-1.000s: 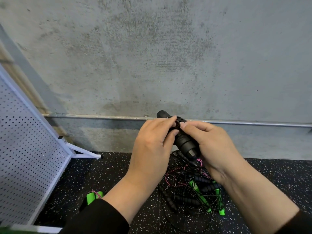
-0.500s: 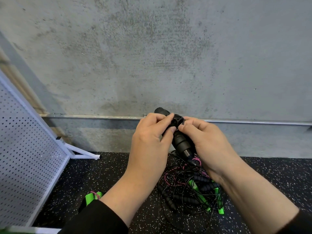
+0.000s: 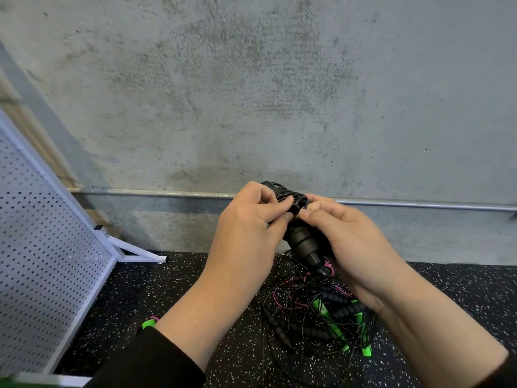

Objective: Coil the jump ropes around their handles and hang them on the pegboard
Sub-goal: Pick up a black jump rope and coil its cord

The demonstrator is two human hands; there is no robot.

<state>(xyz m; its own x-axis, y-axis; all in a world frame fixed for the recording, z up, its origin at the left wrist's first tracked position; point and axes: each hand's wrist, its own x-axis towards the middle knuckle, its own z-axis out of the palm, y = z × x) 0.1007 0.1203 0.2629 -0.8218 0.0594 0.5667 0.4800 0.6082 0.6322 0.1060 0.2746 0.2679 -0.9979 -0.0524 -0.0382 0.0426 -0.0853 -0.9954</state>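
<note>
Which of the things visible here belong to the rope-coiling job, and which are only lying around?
Belong to the job:
- black handles with rope coiled round them, held by left hand and right hand
- tangled rope pile on the floor
- white pegboard
- green handle beside the left sleeve

Only around:
- concrete wall
- metal pipe

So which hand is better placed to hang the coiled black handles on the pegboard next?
Probably the left hand: the pegboard stands on that side, and this hand already grips the black handles. The right hand is farther away.
</note>
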